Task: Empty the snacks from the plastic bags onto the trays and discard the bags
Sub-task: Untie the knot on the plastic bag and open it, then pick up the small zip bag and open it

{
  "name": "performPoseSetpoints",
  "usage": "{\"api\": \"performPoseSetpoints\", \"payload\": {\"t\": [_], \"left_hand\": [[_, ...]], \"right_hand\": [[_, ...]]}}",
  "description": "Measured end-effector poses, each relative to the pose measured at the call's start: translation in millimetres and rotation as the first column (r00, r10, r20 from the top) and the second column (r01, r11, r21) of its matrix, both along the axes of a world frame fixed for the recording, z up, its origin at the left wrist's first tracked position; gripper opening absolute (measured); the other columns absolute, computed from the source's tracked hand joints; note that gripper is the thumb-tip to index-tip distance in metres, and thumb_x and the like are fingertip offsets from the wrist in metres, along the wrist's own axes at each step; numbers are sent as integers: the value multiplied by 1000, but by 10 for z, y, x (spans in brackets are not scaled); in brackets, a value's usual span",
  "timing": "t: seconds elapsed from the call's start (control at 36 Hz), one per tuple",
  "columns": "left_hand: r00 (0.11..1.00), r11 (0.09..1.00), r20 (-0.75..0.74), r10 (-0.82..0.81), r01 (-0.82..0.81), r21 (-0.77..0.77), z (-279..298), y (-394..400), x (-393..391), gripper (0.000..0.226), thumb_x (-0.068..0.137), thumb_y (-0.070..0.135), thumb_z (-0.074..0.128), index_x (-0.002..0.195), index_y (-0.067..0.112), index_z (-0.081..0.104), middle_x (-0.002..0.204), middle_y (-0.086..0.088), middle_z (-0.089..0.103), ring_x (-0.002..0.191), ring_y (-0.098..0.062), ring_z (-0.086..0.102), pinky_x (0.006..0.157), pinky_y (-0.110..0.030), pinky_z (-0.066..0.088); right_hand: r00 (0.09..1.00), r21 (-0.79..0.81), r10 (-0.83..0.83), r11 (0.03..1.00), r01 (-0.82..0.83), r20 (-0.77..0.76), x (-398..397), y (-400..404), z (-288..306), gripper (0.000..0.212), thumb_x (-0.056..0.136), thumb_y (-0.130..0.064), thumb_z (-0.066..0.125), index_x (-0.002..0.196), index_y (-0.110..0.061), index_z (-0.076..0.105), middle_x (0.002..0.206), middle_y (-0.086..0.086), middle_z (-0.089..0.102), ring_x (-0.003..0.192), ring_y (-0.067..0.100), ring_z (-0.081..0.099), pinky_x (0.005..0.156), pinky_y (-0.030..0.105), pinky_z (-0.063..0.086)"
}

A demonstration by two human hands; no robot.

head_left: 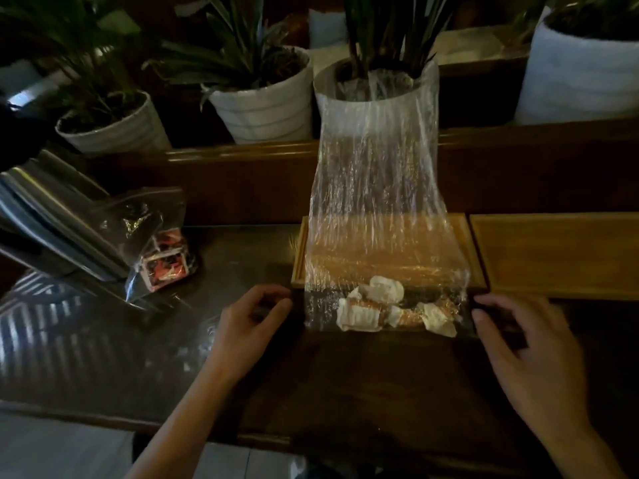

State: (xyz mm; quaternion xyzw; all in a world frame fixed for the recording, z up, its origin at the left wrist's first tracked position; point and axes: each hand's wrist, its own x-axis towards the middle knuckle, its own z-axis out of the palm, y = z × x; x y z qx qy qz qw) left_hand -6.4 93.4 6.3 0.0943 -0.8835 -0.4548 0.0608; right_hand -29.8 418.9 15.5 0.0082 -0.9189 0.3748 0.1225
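Note:
A clear plastic bag (377, 188) stands upright over the near edge of a wooden tray (463, 236), its mouth pointing up. Several white and orange wrapped snacks (377, 305) lie in its bottom. My left hand (249, 323) pinches the bag's lower left corner with curled fingers. My right hand (529, 347) holds the lower right corner between thumb and fingertips. A second wooden tray (560, 257) sits bare to the right. Another clear bag with red and white snacks (162, 261) lies at the left on the dark table (345, 382).
Shiny metal trays (52, 216) lean stacked at the far left. Behind a wooden ledge (242, 157) stand several potted plants in white pots (262, 105). The table's front edge runs just below my forearms.

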Motion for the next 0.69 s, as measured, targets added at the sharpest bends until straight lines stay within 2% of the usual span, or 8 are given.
{"api": "performPoseSetpoints", "payload": {"t": [0.08,0.17,0.25,0.33,0.39,0.47,0.58,0.69], "left_hand": [[973,965,102,-205,219,-147,118,-206,62,17,86,41,63,102,46,58,102,21,62,95,3,60,79,-20,51],[912,884,233,-337,392,-253,207,-447,118,21,84,51,56,105,48,54,108,27,55,102,9,54,89,-21,47],[869,794,318,-378,481,-371,244,-682,179,42,78,67,42,113,46,54,114,26,53,105,7,52,91,-27,49],[826,717,398,-399,552,-426,260,-933,228,42,80,68,39,118,50,47,121,24,49,107,2,52,91,-32,50],[793,674,435,-427,599,-432,298,-1095,258,36,87,60,46,122,49,46,124,23,47,111,2,50,94,-31,48],[770,608,466,-435,634,-479,387,-1346,274,37,90,55,48,126,46,45,127,21,46,112,0,49,95,-31,47],[792,546,471,-388,610,-575,459,-1734,258,43,85,62,41,124,45,46,127,18,48,109,-3,54,89,-27,50],[857,497,384,-343,512,-700,544,-2060,236,41,89,57,42,126,40,49,127,14,49,98,-2,55,76,-18,42]], "right_hand": [[993,219,111,970,-101,-31,57,-50,55,16,85,-25,63,99,-21,69,100,-9,55,100,7,39,77,31,37],[972,330,234,916,-227,18,86,-180,163,18,82,-29,62,96,-21,70,96,-5,63,94,4,40,71,29,41],[934,398,321,845,-358,159,86,-406,274,17,85,-38,60,101,-36,66,101,-18,56,98,7,47,79,28,42],[860,413,403,757,-506,314,52,-665,331,35,86,-58,33,115,-51,53,113,-28,45,107,-3,37,87,18,32],[807,415,463,695,-587,366,20,-871,387,33,91,-57,34,121,-52,47,121,-31,41,116,-4,38,90,15,32],[742,412,518,619,-668,425,-16,-1179,458,34,95,-56,35,128,-52,41,121,-37,28,125,-5,36,94,14,32],[675,371,577,566,-736,460,-100,-1597,509,30,92,-58,40,122,-55,43,115,-34,45,100,-10,47,81,13,41],[642,373,627,523,-766,441,-178,-2033,570,30,93,-54,42,124,-53,43,110,-30,47,87,-13,46,76,14,44]]}}
